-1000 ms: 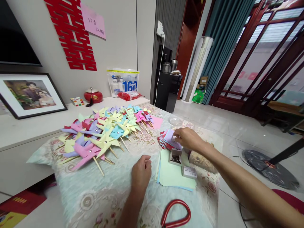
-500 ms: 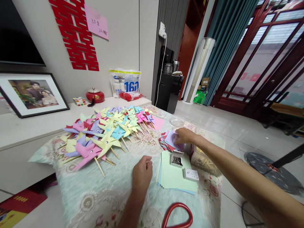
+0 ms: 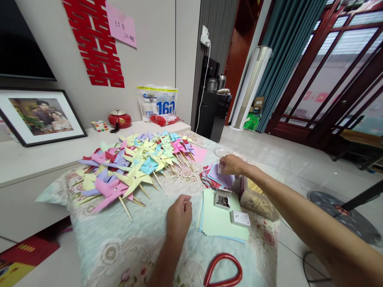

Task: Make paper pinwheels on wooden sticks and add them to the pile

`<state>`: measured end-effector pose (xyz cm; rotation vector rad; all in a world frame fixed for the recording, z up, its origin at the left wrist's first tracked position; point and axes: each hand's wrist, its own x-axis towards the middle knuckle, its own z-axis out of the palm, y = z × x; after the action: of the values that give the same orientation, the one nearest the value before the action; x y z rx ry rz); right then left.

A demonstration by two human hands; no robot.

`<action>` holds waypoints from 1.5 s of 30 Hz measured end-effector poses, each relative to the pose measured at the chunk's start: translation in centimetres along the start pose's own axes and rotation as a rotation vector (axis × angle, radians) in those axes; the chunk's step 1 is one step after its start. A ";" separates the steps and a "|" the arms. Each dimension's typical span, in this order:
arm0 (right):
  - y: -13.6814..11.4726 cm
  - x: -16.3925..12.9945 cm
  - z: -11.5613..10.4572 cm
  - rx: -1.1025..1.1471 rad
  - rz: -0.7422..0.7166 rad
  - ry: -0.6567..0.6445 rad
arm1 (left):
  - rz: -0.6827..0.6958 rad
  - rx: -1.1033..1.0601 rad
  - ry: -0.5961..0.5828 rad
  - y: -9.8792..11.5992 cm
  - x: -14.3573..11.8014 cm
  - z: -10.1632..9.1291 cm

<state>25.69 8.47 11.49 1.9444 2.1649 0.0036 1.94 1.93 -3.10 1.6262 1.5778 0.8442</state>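
Observation:
Reaching across to the right side of the table, my right hand (image 3: 232, 164) pinches a small whitish box (image 3: 222, 167) just above a pile of coloured paper pieces (image 3: 220, 175), purple on top. What the box holds is too small to tell. My left hand (image 3: 179, 215) rests on the flowered tablecloth with fingers curled in and nothing seen in them. Between the hands lies a stack of pale green paper (image 3: 214, 223). On it stand an open box of small metal pins (image 3: 222, 201) and a closed white box (image 3: 240, 218).
Many paper pinwheels on sticks (image 3: 136, 179) cover the table's left side. A clear tub of wooden sticks (image 3: 257, 199) stands under my right forearm. Red scissor handles (image 3: 224, 271) lie at the near edge. A clear round lid (image 3: 222, 152) is farther back.
My right hand has risen slightly and shifted a little away from me with the small box, uncovering more of the purple paper. My left hand has hardly moved.

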 end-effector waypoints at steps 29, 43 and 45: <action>0.0 2.1 0.0 0.052 0.183 0.013 | 0.005 -0.038 0.040 -0.1 0.0 0.0; -6.1 -2.0 0.3 -0.004 -0.297 -0.065 | 0.005 -0.031 0.031 -0.1 0.1 0.1; -6.8 -2.5 0.7 -0.019 -0.314 -0.090 | 0.005 -0.036 0.029 -0.1 0.1 0.2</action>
<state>19.36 5.14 10.20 1.5434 2.3727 -0.1130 2.00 1.98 -3.30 1.6004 1.5700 0.8974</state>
